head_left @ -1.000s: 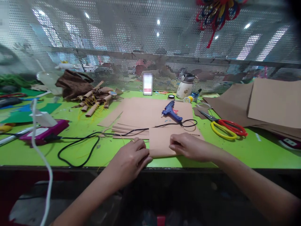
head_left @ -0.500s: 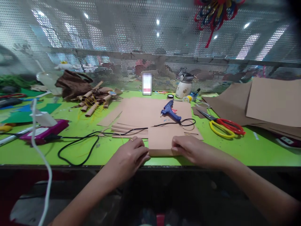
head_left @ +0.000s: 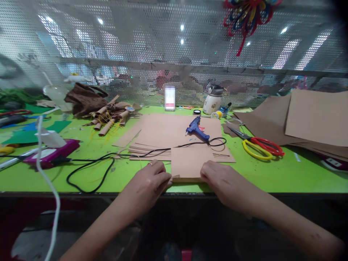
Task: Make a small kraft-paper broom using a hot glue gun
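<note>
A small sheet of brown kraft paper (head_left: pixel 191 161) lies near the table's front edge, its near edge bent into a narrow fold. My left hand (head_left: pixel 156 177) pinches its near left corner, fingers pressed together. At the near right corner my right hand (head_left: pixel 214 175) is closed on the same sheet, its fingertips partly hidden. Beyond the sheet a blue hot glue gun (head_left: pixel 197 128) lies on a stack of larger kraft sheets (head_left: pixel 160 128), its black cord running left across the stack.
Scissors (head_left: pixel 258 146) with red and yellow handles lie to the right, near more brown paper (head_left: pixel 317 117). At left are a purple power strip (head_left: pixel 54 152), a white cable (head_left: pixel 47 181) and rolled paper tied with yellow thread (head_left: pixel 108 117). A bottle (head_left: pixel 212 101) and a phone (head_left: pixel 170 98) stand at the back.
The sheet's near strip, upright and facing me before, now looks narrower and more folded over. My right hand has moved slightly towards me; my left hand stays at its corner.
</note>
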Tool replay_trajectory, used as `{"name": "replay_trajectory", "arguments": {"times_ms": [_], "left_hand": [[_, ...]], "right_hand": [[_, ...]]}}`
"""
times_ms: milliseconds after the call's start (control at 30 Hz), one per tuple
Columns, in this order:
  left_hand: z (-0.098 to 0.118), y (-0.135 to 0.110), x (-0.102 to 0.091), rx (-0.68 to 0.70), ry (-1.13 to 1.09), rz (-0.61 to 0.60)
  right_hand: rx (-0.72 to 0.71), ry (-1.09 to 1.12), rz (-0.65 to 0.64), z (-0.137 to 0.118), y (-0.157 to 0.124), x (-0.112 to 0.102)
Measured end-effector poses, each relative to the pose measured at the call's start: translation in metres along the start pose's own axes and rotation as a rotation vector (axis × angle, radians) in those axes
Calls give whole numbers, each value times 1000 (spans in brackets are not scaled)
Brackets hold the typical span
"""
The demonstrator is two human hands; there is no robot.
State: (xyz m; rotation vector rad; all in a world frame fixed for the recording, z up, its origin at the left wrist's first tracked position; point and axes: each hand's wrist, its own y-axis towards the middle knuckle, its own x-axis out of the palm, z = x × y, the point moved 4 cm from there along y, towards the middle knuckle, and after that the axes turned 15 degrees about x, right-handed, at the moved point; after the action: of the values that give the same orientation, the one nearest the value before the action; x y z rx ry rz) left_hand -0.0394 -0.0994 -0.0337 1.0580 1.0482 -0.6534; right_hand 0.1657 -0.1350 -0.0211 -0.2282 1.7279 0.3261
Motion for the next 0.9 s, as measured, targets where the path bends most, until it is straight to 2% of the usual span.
{"name": "replay_trajectory", "arguments": {"times_ms": [300, 667, 900], "left_hand": [[6, 2, -4, -22, -17, -35], [10, 0, 0, 27, 35, 73], [12, 0, 1, -87, 23, 97]], "right_hand": [[41, -6, -50, -1, 12, -9], [136, 8, -242, 6, 30, -13], [83, 96, -293, 14, 39, -8]]}}
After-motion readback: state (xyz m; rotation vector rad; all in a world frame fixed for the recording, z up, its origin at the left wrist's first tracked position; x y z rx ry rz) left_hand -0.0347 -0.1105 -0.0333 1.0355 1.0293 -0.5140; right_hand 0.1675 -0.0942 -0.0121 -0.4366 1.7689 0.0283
